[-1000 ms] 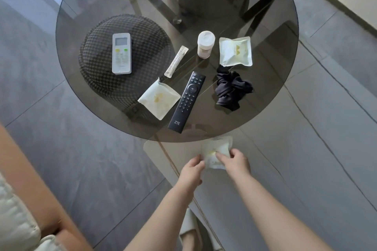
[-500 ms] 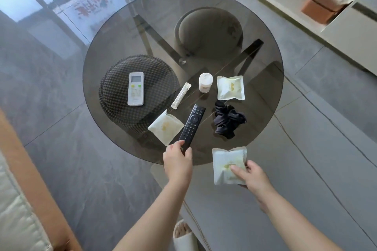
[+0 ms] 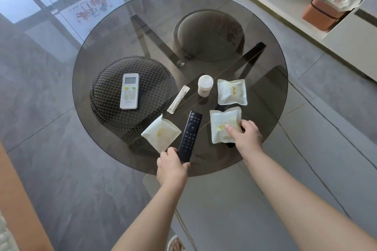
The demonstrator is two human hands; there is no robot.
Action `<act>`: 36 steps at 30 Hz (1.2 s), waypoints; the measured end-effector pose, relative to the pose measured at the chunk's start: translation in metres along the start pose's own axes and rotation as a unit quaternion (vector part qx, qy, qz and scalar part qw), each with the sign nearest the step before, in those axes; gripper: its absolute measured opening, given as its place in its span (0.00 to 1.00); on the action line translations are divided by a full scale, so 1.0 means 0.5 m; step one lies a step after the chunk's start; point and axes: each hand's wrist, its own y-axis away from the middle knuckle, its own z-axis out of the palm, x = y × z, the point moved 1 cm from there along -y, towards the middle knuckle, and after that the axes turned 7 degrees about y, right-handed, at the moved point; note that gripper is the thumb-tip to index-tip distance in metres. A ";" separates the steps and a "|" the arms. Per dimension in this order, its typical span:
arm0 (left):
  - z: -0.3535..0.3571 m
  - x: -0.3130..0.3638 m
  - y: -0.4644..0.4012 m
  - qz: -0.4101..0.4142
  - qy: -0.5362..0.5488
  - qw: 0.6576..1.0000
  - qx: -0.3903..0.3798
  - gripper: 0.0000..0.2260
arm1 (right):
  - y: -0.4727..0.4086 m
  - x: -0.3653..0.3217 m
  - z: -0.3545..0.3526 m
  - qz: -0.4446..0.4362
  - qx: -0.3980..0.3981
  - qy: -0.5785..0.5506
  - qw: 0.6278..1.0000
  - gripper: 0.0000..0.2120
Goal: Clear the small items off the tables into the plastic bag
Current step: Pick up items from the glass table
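we see only 2 slivers of the black scrunchie (image 3: pixel 220 107) under the packet (image 3: pixel 223 124) | the right hand (image 3: pixel 245 135) covers that packet's corner | remote (image 3: pixel 189 135) labels too small

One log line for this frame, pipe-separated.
left hand: grips black TV remote | right hand: holds white square packet over black scrunchie | smoked round glass table: uncleared
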 end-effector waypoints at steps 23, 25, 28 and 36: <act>-0.098 -0.072 0.230 -0.142 0.565 0.804 -0.120 0.07 | 0.170 0.002 -0.023 -0.075 -0.097 0.051 0.991 0.11; -0.131 -0.076 0.279 -0.145 0.582 0.792 -0.114 0.08 | 0.224 -0.008 -0.045 -0.094 -0.121 0.046 0.987 0.10; -0.186 -0.089 0.365 -0.143 0.606 0.775 -0.107 0.08 | 0.317 -0.028 -0.074 -0.127 -0.154 0.041 0.979 0.06; -0.327 -0.221 0.637 -0.154 0.677 0.719 -0.040 0.06 | 0.605 -0.105 -0.104 -0.191 -0.285 0.020 0.939 0.05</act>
